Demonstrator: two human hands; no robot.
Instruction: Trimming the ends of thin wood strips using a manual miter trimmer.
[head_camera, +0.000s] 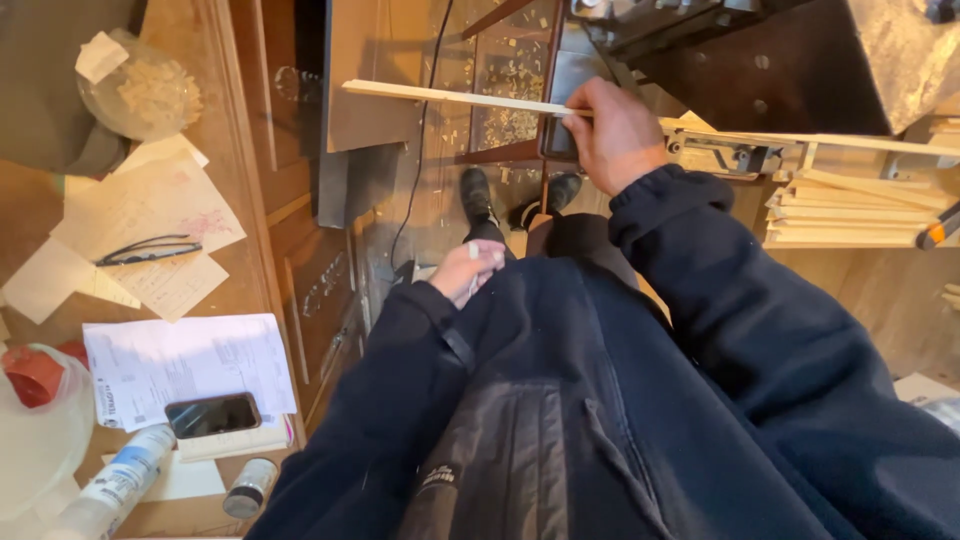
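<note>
My right hand (617, 132) grips a long thin wooden strip (450, 97) that reaches out level to the left, above the floor. My left hand (468, 270) rests curled against my dark jacket at the waist; whether it holds anything small cannot be told. Below, my two dark shoes (478, 195) stand on a floor strewn with wood shavings. Both sleeves are dark blue.
A wooden desk (215, 80) on the left carries papers (150, 215), glasses (148, 250), a phone (212, 414), a spray can (248, 487), a tube (110, 490) and a plastic tub of shavings (140, 90). A stack of wooden strips (850, 210) lies at right beside a machine (740, 50). A black cable (425, 140) runs down the floor.
</note>
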